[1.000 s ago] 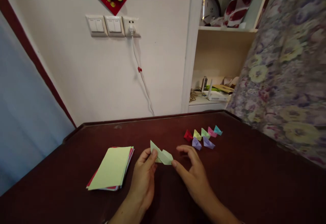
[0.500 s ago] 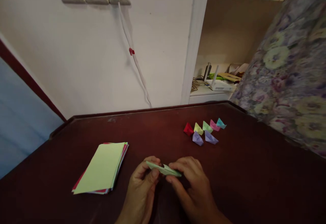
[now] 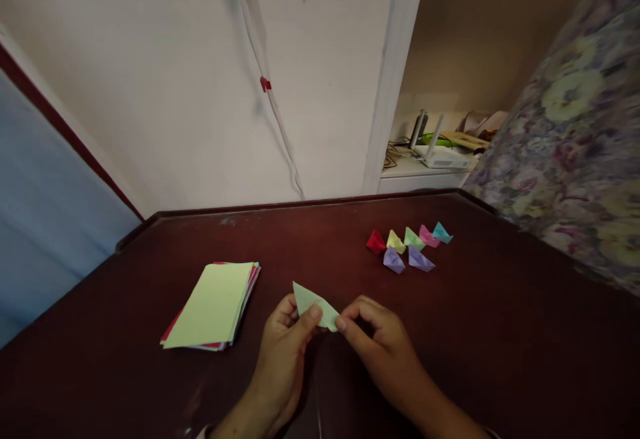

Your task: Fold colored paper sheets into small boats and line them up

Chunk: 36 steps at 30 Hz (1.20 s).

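Note:
A light green folded paper (image 3: 314, 304) stands as a small triangle just above the dark wooden table (image 3: 500, 332). My left hand (image 3: 285, 352) pinches its left side with thumb and fingers. My right hand (image 3: 380, 342) pinches its right corner with thumb and forefinger, the other fingers curled. A stack of coloured paper sheets (image 3: 213, 306) with a pale green sheet on top lies to the left of my left hand.
Several small folded paper boats (image 3: 409, 246) in red, yellow, green, pink, teal and purple sit in two rows at the back right. A floral cloth (image 3: 575, 139) hangs over the table's right side. A white cable (image 3: 273, 106) runs down the wall; a router (image 3: 443, 156) sits in the alcove.
The green paper was held flat and low half a second ago; now it stands upright as a triangle. Both hands stayed pinched on it. The camera has tilted down a little.

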Tool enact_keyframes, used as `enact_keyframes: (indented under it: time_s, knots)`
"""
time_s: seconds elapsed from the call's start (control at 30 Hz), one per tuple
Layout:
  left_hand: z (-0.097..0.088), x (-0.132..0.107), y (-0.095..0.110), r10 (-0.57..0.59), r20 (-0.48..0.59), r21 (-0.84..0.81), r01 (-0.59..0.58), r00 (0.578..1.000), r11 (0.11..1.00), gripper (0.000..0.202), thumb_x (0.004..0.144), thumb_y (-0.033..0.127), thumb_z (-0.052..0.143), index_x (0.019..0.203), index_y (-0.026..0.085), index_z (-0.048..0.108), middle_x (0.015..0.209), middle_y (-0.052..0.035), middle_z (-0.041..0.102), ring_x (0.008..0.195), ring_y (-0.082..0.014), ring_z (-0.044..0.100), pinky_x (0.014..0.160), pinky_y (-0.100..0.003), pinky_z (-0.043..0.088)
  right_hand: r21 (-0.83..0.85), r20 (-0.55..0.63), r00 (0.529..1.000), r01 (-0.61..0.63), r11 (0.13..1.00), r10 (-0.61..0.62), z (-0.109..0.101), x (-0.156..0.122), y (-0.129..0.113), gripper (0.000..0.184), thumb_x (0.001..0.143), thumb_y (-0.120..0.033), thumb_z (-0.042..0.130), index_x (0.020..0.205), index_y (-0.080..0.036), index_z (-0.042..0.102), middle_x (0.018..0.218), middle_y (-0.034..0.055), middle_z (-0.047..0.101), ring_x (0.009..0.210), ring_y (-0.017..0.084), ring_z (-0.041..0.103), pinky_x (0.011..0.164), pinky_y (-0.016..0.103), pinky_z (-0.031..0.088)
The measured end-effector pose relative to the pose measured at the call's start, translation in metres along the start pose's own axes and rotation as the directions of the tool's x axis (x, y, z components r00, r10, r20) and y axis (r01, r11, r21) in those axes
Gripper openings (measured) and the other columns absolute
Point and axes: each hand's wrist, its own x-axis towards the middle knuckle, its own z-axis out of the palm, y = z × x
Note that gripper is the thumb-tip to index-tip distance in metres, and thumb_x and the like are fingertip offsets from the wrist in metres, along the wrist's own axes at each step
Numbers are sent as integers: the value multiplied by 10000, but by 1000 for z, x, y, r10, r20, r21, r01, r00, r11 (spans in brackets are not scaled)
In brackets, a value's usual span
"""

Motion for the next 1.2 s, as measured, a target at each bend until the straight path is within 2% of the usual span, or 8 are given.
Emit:
enact_keyframes:
  time_s: [0.17, 0.4, 0.57, 0.8, 0.87, 1.0, 1.1, 1.2]
  knots:
    - [2, -2, 0, -41, -30, -64, 39, 999, 997, 196, 753, 220, 841, 901, 151, 733, 857, -48, 752, 769, -168, 661, 709, -279, 537, 17, 5, 1000, -22, 1000, 22, 0, 3, 7, 314, 921, -371, 557, 681, -190, 647, 693, 11, 595, 684, 184, 563, 654, 301, 426]
    - [0, 0, 0, -80, -107, -144, 64, 991, 987, 222, 748, 239, 838, 917, 152, 724, 883, -52, 778, 757, -163, 695, 697, -282, 555, 125, -126, 991, -39, 991, 54, -6, -3, 10, 278, 933, -444, 562, 1038, -218, 684, 965, 62, 721, 925, 248, 657, 833, 348, 484]
    - [3, -4, 1, -68, -99, -158, 52, 993, 986, 210, 742, 244, 834, 892, 168, 707, 847, -34, 776, 787, -182, 709, 750, -309, 553, 146, -4, 1000, 1, 989, 0, 2, -4, 7, 147, 835, -343, 682, 900, -211, 692, 820, 17, 678, 795, 209, 620, 745, 310, 480]
    - [7, -12, -4, -104, -64, -106, 97, 993, 990, 270, 732, 204, 841, 952, 211, 683, 879, -26, 763, 866, -210, 703, 795, -348, 538, 277, -111, 993, -18, 961, 51, 3, 3, 14, 185, 846, -374, 646, 806, -195, 626, 802, 26, 639, 761, 198, 595, 704, 304, 486]
    - [5, -13, -4, -113, -10, -75, 112, 994, 991, 397, 730, 205, 845, 1093, 222, 686, 1032, -70, 766, 992, -247, 690, 885, -388, 517, 281, -128, 990, -13, 960, 51, -2, 4, 14, 179, 858, -375, 617, 822, -200, 605, 839, 33, 645, 786, 203, 603, 722, 314, 491]
    - [1, -9, 8, 32, 64, 174, -43, 997, 984, 526, 742, 295, 828, 1248, 262, 685, 1331, -113, 648, 1252, -317, 553, 996, -402, 444, 233, -115, 993, 7, 972, 20, -10, 4, 9, 155, 827, -320, 632, 740, -202, 582, 789, 26, 625, 747, 195, 565, 694, 307, 453]
    - [0, -4, 19, 174, 169, 570, -240, 970, 786, 290, 713, 288, 824, 999, 239, 810, 1083, -106, 690, 1061, -319, 608, 906, -385, 454, 147, -49, 999, 28, 989, -21, -12, 2, 4, 117, 800, -242, 635, 704, -197, 586, 740, 19, 604, 716, 192, 541, 674, 309, 426]
    - [0, -2, 24, 162, 289, 736, -328, 943, 593, 117, 783, 270, 749, 868, 241, 823, 897, -76, 693, 904, -283, 627, 809, -363, 452, 44, 13, 998, 58, 997, -58, -12, 2, 2, 106, 816, -218, 588, 713, -199, 568, 735, 16, 590, 703, 188, 530, 658, 310, 415]
